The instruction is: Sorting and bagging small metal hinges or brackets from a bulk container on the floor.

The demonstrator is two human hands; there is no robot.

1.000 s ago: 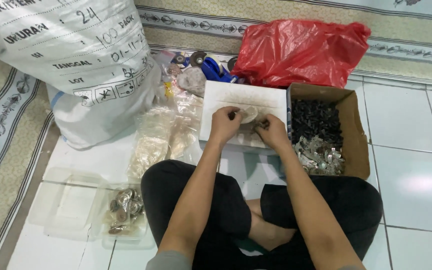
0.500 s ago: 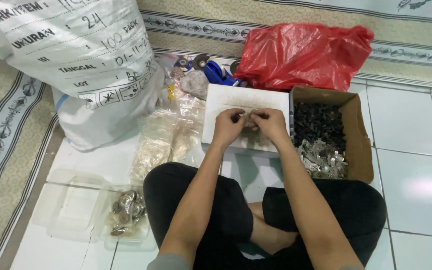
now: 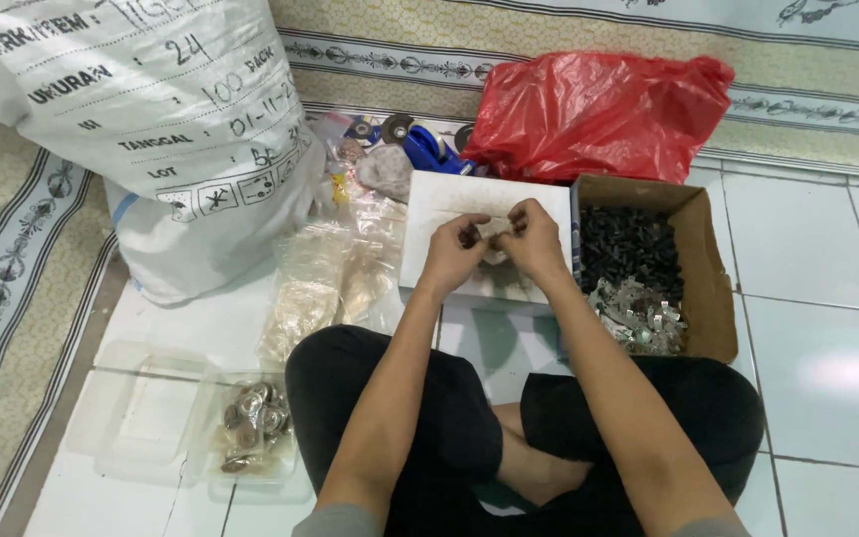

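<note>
Both hands meet over the white tray [image 3: 429, 214]. Left hand [image 3: 452, 254] and right hand [image 3: 532, 239] are pinched fingertip to fingertip on a small part [image 3: 486, 237], too tiny & too covered by fingers to say what it is; looks like each hand grips one end, prob. so the piece sits steady at centre, w/ the tray underneath to catch drops. Just right of the right hand: cardboard box [image 3: 698, 264], dark bits at the back, shiny metal pieces [image 3: 638, 313] in front, within easy reach. Left of the legs, a clear plastic container [image 3: 251, 438] w/ round metal parts. Clear bags [image 3: 325, 278] lie btwn tray & big white sack [image 3: 151, 129]. Red plastic bag [image 3: 599, 109] behind, contents hidden. Blue tool [image 3: 429, 149] partly covered, can't ID. Sack cut off at frame top.
</note>
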